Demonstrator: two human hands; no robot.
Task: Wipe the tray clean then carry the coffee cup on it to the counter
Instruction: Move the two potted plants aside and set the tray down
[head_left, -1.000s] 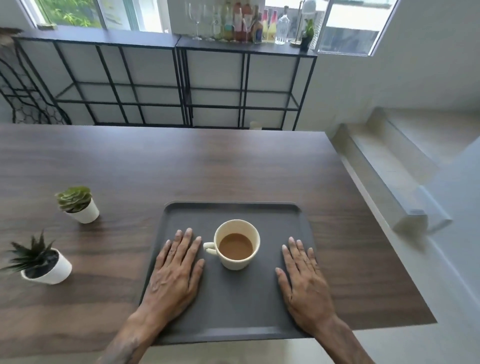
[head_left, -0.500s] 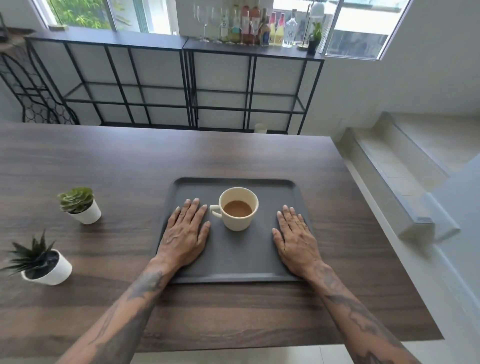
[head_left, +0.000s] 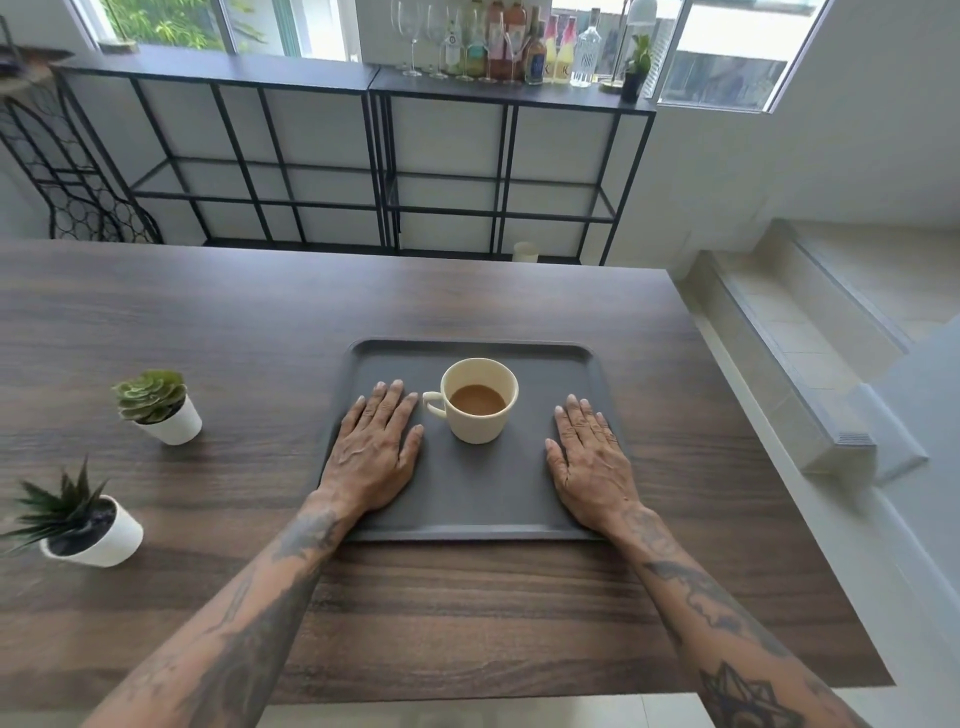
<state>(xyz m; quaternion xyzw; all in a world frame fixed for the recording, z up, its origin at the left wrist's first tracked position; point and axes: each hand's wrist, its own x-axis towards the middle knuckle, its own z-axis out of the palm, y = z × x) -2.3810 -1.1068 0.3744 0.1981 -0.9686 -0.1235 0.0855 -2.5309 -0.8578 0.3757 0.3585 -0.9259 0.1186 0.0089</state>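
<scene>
A dark grey tray (head_left: 467, 512) lies on the wooden table. A cream coffee cup (head_left: 478, 400) with brown coffee stands in its middle, handle pointing left. My left hand (head_left: 375, 449) lies flat, palm down, on the tray's left part, just left of the cup's handle. My right hand (head_left: 592, 457) lies flat on the tray's right part, a little apart from the cup. Neither hand holds anything.
Two small potted plants, one succulent (head_left: 156, 405) and one spiky (head_left: 78, 519), stand at the table's left. Beyond the table, black metal shelving (head_left: 384, 171) carries bottles and glasses (head_left: 498, 41). Steps (head_left: 810, 353) drop away at the right.
The tray with the cup sits farther from the table's front edge than before, with my hands still flat on it and my arms stretched out. The view has tilted up a little.
</scene>
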